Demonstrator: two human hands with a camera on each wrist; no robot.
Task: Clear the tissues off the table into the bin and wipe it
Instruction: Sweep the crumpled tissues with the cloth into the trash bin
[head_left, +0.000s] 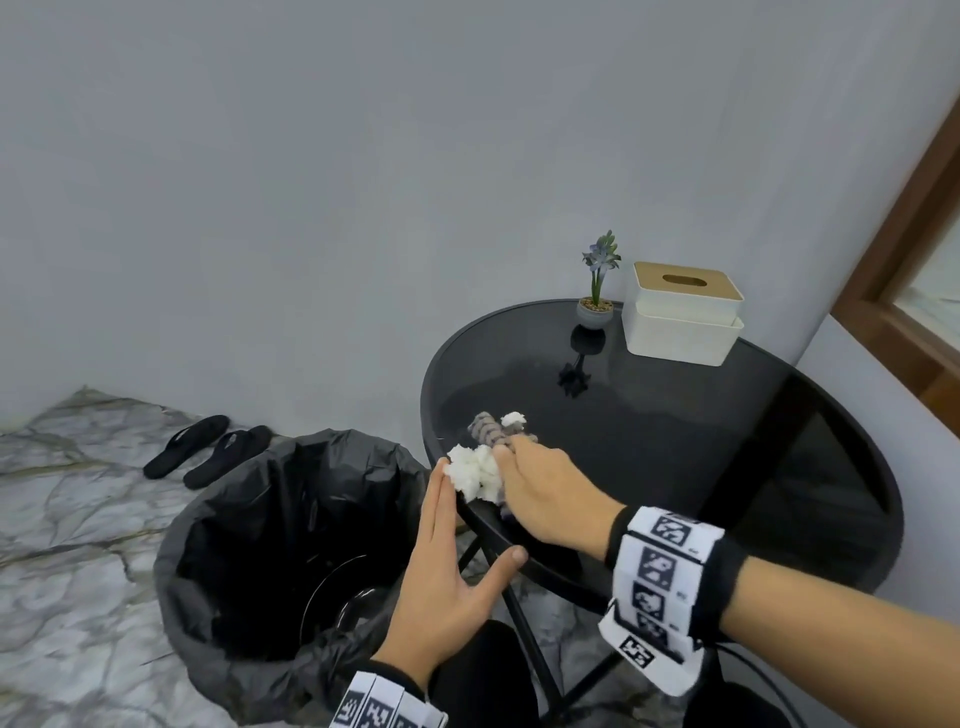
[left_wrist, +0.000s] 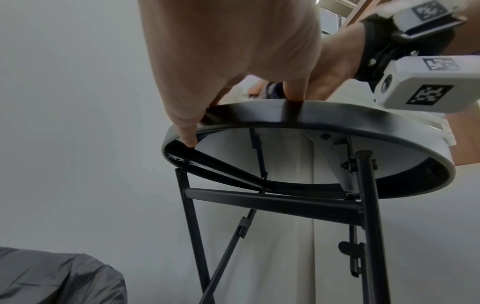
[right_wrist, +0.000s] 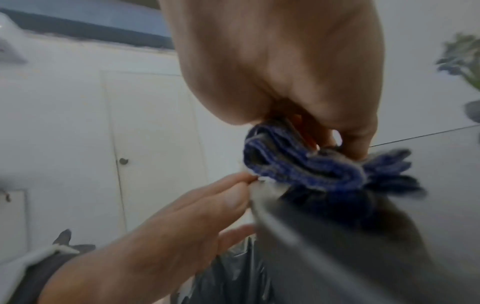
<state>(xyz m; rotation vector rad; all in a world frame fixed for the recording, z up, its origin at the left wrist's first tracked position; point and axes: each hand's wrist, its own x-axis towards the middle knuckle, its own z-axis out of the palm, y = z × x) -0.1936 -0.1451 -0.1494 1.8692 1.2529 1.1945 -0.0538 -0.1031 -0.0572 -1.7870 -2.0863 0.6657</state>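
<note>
A clump of crumpled white tissues (head_left: 475, 473) lies at the left edge of the round black glass table (head_left: 675, 441); a smaller white tissue (head_left: 513, 418) lies just behind it. My right hand (head_left: 540, 483) grips a blue-grey striped cloth (head_left: 488, 428) (right_wrist: 298, 164) and presses it on the tabletop against the clump. My left hand (head_left: 447, 561) is held flat with straight fingers against the table rim (left_wrist: 337, 117), its fingertips touching the tissues and its thumb on the rim. The bin (head_left: 270, 545) with a black liner stands on the floor directly left of the table.
A white tissue box (head_left: 683, 312) with a wooden lid and a small potted plant (head_left: 597, 291) stand at the back of the table. Black slippers (head_left: 208, 449) lie on the marble floor behind the bin. Black table legs (head_left: 524, 613) cross under the top.
</note>
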